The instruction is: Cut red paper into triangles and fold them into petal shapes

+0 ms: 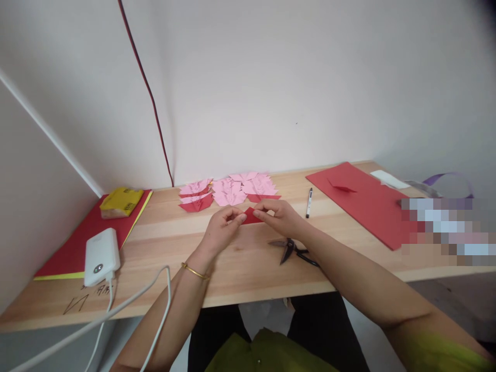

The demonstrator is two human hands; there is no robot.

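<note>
My left hand [222,226] and my right hand [279,216] meet over the middle of the wooden table [240,274], fingers pinched on a small folded piece of red paper [251,216] held between them. Behind it lies a spread of folded pink and red paper pieces [228,191]. Black scissors [290,249] rest on the table just under my right forearm. A black marker pen [309,201] lies to the right of my right hand.
A large red sheet [364,201] with a small folded red piece lies at the right. At left sit stacked red and yellow sheets [77,243], a yellow packet [121,201], and a white power bank [101,256] with white cables. A dark cable runs down the wall.
</note>
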